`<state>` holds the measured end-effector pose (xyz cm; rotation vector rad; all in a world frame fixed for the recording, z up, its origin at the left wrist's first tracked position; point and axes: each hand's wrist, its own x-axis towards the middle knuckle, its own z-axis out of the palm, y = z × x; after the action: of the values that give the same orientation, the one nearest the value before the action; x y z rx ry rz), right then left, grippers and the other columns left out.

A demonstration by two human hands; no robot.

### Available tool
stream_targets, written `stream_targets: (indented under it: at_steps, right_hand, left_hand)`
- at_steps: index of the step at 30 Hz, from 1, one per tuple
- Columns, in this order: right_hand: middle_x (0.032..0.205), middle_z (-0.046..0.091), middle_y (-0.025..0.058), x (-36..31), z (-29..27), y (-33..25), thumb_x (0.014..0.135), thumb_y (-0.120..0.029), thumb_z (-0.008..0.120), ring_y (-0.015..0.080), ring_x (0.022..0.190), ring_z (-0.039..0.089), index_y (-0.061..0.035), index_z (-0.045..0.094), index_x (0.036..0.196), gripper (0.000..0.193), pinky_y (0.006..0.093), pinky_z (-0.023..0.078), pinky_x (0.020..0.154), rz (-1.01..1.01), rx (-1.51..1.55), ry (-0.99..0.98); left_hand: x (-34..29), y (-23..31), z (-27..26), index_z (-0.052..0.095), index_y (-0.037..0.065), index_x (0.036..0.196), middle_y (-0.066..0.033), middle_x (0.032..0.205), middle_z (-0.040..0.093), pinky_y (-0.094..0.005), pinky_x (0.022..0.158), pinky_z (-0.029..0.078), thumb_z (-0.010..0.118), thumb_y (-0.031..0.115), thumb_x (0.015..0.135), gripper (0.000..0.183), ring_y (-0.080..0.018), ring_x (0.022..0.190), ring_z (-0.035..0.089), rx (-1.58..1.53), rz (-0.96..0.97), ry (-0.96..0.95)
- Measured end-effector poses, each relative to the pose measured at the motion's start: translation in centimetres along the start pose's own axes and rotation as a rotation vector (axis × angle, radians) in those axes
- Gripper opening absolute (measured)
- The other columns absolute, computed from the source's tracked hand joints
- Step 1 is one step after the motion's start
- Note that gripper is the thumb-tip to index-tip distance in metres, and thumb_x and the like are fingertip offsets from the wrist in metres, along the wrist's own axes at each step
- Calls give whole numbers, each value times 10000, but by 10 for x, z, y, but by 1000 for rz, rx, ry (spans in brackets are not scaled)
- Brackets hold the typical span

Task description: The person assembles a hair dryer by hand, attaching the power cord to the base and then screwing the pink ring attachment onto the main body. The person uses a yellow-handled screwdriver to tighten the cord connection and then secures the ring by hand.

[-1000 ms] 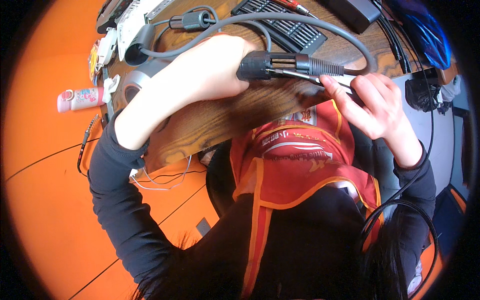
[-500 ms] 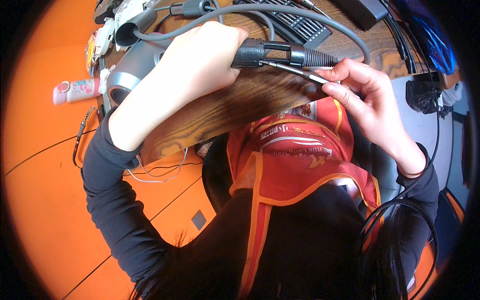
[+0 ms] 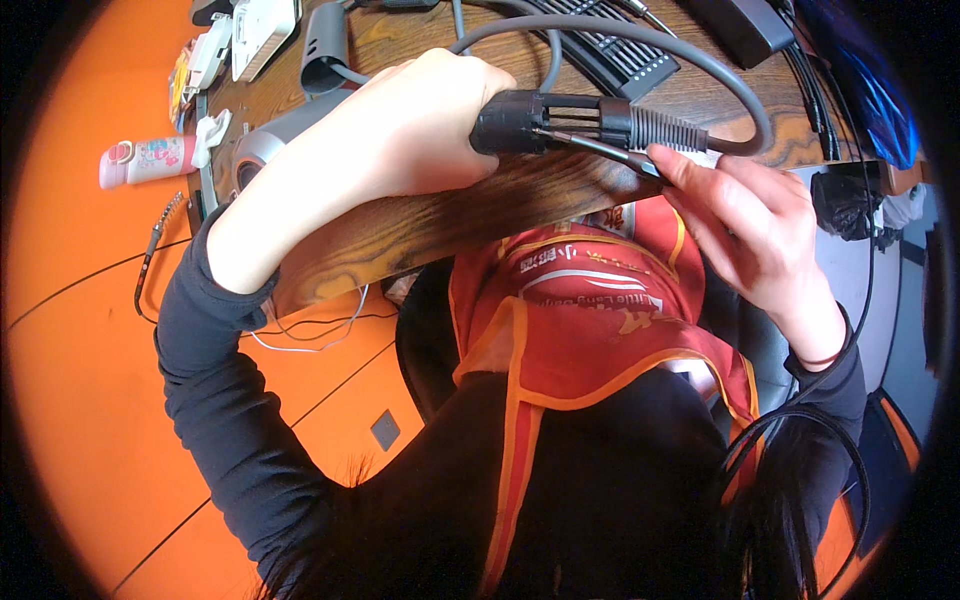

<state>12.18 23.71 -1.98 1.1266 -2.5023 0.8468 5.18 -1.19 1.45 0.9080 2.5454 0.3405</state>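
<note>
My left hand (image 3: 425,125) is closed round the wide end of a black cylindrical cable housing (image 3: 512,122), held level above the table's front edge. Open slots show in the housing's middle, and a ribbed sleeve (image 3: 668,130) leads from its right end to a thick grey cable (image 3: 755,85). A slim screwdriver (image 3: 600,150) is pinched in my right hand (image 3: 750,215). Its thin tip lies against the lower side of the housing, near my left hand; exactly what the tip touches is too small to tell.
Behind the housing lie a black bit case (image 3: 620,65) and a black box (image 3: 740,30). A grey tube (image 3: 325,50) and white box (image 3: 262,40) stand at far left. A pink bottle (image 3: 145,162) and soldering iron (image 3: 155,250) are beyond the wooden table's (image 3: 400,240) left edge.
The housing has shifted slightly right and down and appears turned, showing different slots. My right fingers have changed from a fingertip pinch to a more curled-over hold on the screwdriver.
</note>
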Motion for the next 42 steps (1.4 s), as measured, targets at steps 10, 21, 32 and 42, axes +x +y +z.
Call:
stream_targets:
  at_steps: [10,21,32,42]
  right_hand:
    - [607,419,30,-1,-6,3,597,-14,686,144,484,428,-54,670,1017,422,251,318,402,-229,-173,80]
    - [596,320,-32,-7,2,13,661,-76,679,83,471,392,-198,677,1036,394,216,342,387,-362,-504,125]
    - [646,535,84,1,6,9,736,31,654,161,539,529,-13,631,1079,346,249,419,488,-17,53,-56]
    - [952,668,106,-2,9,-8,833,5,583,148,859,636,27,604,1036,205,243,486,749,584,836,-104]
  left_hand:
    - [0,2,-6,585,8,773,-166,673,605,-345,602,469,611,35,635,143,-306,640,598,-5,44,-45]
    - [4,-1,-1,594,27,772,-173,696,610,-360,636,480,601,44,636,137,-330,688,608,27,32,-91]
    - [1,7,-1,587,52,749,-165,677,610,-392,627,482,583,79,674,80,-339,693,613,133,-44,33]
    - [-9,-5,11,587,79,811,-157,687,615,-417,632,496,606,98,686,128,-339,692,614,359,129,189]
